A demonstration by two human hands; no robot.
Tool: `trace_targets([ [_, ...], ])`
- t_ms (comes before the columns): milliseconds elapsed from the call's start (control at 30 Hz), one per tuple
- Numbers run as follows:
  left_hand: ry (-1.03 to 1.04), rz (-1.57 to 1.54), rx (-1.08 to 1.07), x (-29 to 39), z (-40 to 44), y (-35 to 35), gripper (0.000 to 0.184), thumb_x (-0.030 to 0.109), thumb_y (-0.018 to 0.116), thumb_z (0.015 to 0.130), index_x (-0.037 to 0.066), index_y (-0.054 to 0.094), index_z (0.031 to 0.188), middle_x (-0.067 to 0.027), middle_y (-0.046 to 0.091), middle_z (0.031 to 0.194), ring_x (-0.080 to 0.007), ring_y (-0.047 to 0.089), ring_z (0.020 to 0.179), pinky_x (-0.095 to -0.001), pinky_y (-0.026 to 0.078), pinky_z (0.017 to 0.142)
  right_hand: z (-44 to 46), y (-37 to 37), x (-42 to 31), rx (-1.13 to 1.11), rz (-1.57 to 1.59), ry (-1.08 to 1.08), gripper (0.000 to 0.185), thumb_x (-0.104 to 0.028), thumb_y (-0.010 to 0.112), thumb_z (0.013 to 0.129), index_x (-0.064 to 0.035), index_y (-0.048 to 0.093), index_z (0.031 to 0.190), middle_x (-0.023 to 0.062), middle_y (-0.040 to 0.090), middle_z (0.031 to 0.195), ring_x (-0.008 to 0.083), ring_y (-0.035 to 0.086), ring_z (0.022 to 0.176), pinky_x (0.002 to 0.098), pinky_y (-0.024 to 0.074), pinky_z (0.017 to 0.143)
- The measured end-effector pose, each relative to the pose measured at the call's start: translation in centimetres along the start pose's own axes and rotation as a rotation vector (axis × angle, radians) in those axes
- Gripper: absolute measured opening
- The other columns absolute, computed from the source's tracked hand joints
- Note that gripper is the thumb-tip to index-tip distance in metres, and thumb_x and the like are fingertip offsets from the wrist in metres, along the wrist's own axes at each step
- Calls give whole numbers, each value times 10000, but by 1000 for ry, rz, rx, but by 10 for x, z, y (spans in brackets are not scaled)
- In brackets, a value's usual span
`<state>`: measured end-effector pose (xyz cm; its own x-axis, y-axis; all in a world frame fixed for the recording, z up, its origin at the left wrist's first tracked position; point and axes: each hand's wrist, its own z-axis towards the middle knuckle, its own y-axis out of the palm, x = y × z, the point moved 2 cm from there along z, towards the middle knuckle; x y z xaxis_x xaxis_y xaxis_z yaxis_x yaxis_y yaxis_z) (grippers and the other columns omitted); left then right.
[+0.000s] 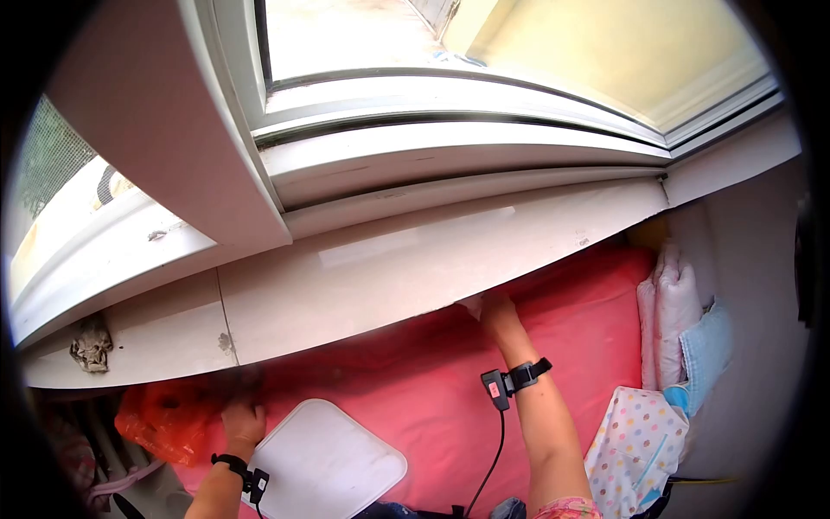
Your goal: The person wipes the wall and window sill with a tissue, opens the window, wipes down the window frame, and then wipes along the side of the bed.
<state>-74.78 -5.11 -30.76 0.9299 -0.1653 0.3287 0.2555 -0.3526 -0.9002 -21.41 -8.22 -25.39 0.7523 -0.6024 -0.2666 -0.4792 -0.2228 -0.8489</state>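
The fingers of the right hand [497, 314] are reaching the sill [432, 246], a whitish scrap [472, 304] showing beside them; whether they're pinching it I can't tell, nor how the left hand's [245, 421] are sitting, a red bag [164, 426] lying left of those, a white board [333, 458] right

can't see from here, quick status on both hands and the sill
Right hand at edge of sill, grip unclear. Left hand beside red plastic bag. White panel near left wrist.
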Motion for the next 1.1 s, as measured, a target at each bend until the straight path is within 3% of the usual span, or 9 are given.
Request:
trace_targets([
  [100,-78,-20,-48,8,2,-8,332,233,529,696,63,630,963,-195,621,927,-369,593,852,-482,481,747,58,34,92,43,-376,235,414,-436,564,793,-94,664,1005,148,656,973,319,617,925,422,487,761],
  [167,-72,-2,-39,3,1,-3,330,235,529,698,70,628,966,-190,622,928,-368,593,854,-482,481,747,69,60,85,-568,-1228,-170,348,-340,529,809,-113,649,1044,123,672,937,283,634,898,439,481,749],
  [333,-83,32,-73,3,-1,-3,321,241,530,702,93,630,968,-171,624,943,-363,595,859,-479,480,757,33,149,-47,-466,-435,251,489,-361,530,832,-83,522,1235,91,511,1291,216,543,1082,331,417,802],
  [500,-125,1,-95,6,0,-4,309,245,536,707,100,638,959,-154,627,976,-349,593,891,-472,477,780,-38,99,-194,-882,-328,-559,359,-253,538,850,-103,589,1172,148,591,1154,247,574,1030,344,456,830],
  [633,-77,-14,-37,1,-2,0,314,243,542,707,102,641,968,-156,629,983,-346,592,905,-465,478,787,-47,115,-182,-834,355,-571,340,-216,576,801,-130,610,1128,133,606,1131,273,592,966,335,458,842],
  [733,-59,-30,-32,0,0,1,320,239,546,705,100,642,978,-160,630,984,-346,592,910,-459,479,795,-18,63,-126,-646,-190,-1107,374,-6,507,814,-193,618,1118,20,607,1110,206,580,956,279,467,809],
  [867,-65,-23,-43,5,0,-3,300,233,544,702,86,644,944,-174,628,957,-359,593,883,-472,478,774,8,-40,11,52,-152,156,312,-92,543,791,-82,609,1095,177,631,1020,324,618,923,383,522,757],
  [1000,-86,6,-40,4,0,-3,270,231,539,700,79,645,896,-177,625,924,-372,592,851,-486,475,752,16,-18,36,306,-303,360,374,-172,524,834,-196,543,1207,119,597,1059,298,614,935,348,514,805],
  [1100,-95,-1,-27,6,0,-2,259,231,535,701,81,643,882,-172,626,925,-368,591,857,-482,474,759,87,71,84,-580,-610,242,418,-240,659,700,-121,593,1095,129,599,1094,232,625,952,347,510,779],
])
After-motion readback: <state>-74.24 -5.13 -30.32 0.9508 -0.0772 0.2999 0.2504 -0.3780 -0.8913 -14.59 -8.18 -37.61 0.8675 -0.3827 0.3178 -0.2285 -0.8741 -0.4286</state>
